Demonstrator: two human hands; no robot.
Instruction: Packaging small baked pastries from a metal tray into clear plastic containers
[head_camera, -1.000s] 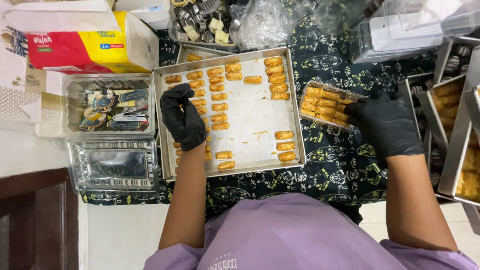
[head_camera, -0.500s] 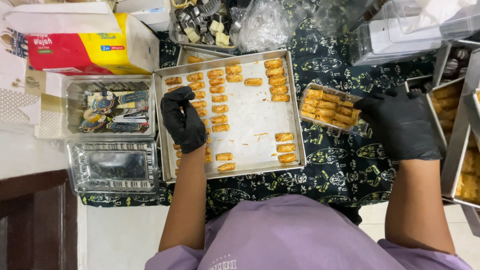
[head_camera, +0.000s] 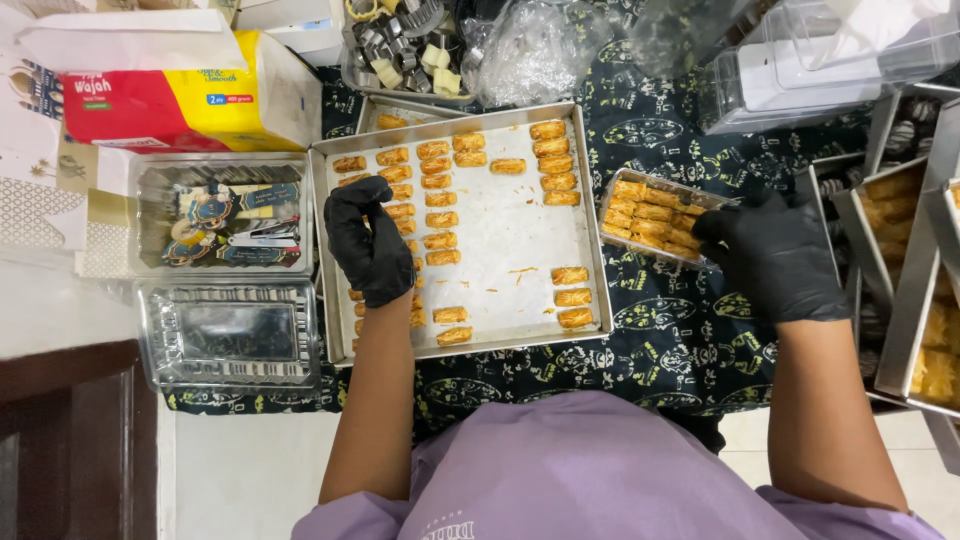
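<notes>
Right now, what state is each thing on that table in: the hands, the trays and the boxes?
Left hand: black-gloved, fingers curled over pastries on the tray.
Right hand: black-gloved, touching the small container.
Baking tray: partly emptied, pastries in rows along its edges.
Small container: packed with pastries, lid off.
Clear box: empty, open.
Box of labels: open, filled.
</notes>
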